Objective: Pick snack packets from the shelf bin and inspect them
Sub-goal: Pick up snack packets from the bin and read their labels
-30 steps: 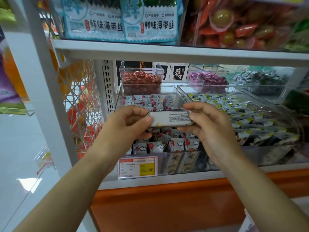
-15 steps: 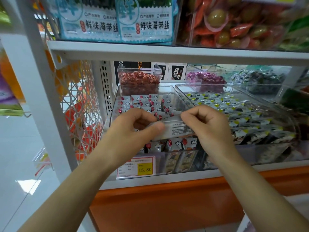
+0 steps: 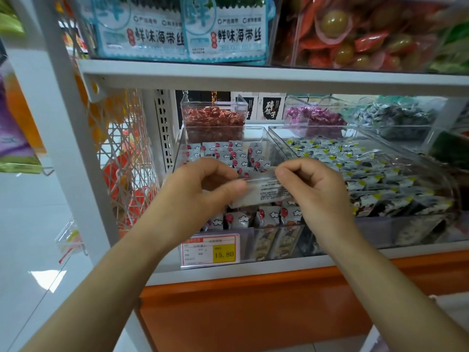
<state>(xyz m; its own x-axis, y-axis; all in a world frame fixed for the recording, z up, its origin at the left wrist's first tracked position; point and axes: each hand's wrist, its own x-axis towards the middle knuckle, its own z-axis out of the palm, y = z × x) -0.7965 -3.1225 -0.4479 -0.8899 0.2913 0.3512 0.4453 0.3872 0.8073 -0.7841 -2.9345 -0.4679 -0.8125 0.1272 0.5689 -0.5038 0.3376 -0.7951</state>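
A small white snack packet (image 3: 264, 191) with black print on its back is held between both hands above the clear shelf bin (image 3: 253, 232). My left hand (image 3: 195, 191) pinches its left end between thumb and fingers. My right hand (image 3: 314, 189) pinches its right end, fingers curled over the top edge. The packet is tilted, its far edge lifted. Below it the bin holds several packets (image 3: 266, 215) printed with red dots and white clouds.
A second clear bin (image 3: 431, 174) of yellow-marked dark packets sits to the right. A price tag (image 3: 210, 250) reading 15.80 is on the bin front. Bins of red (image 3: 213, 118) and purple (image 3: 314, 115) sweets stand behind. An upper shelf (image 3: 253, 74) hangs above; a wire rack (image 3: 121, 158) stands left.
Both hands have lowered the packet toward the bin and tilted it; its printed back, first facing me flat, now slants away.
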